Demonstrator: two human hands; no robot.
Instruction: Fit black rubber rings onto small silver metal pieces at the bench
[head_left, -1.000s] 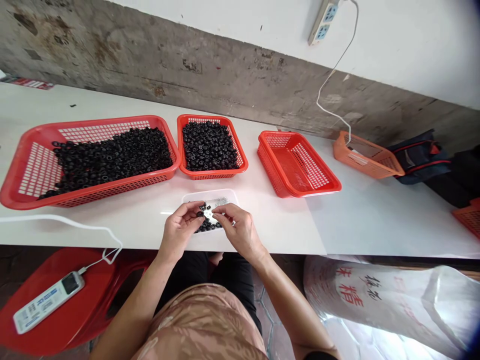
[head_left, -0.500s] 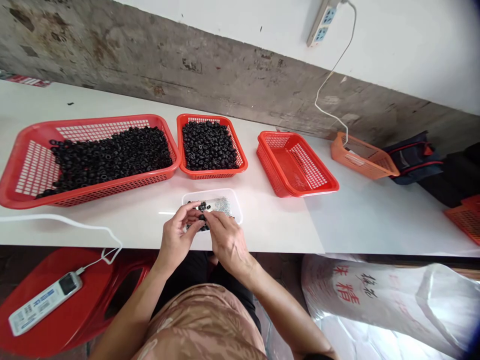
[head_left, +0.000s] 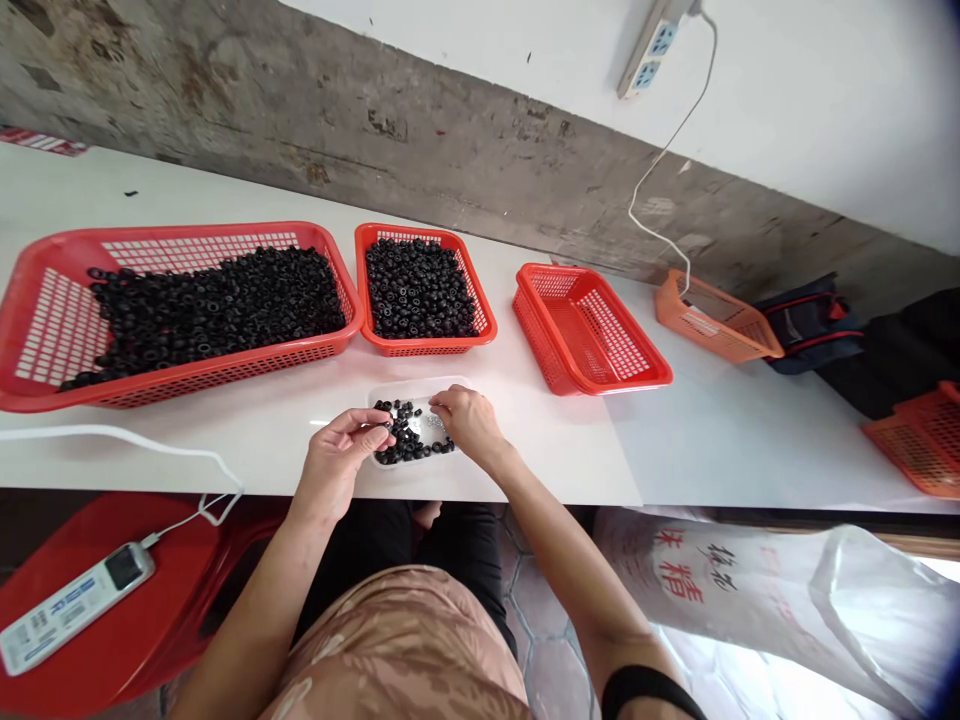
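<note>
A shallow clear plastic tray lies near the table's front edge. Small black ring-shaped parts cover much of its left and front, and tiny silvery pieces lie toward its right. My left hand is at the tray's left side, thumb and fingers closed together; what is between the tips blends with the black parts behind. Over the right side of the tray, my right hand points its pinched fingertips down by the silvery pieces. Whatever it pinches is too small to make out.
A long red basket and a smaller red basket behind the tray hold many black parts. Red baskets are stacked to the right, with an orange basket beyond. A white cable crosses the left front; a power strip lies on a red stool.
My hands were together over the tray at a small black part. They have moved apart, the left one leftward and the right one to the silvery pieces, uncovering the black parts between.
</note>
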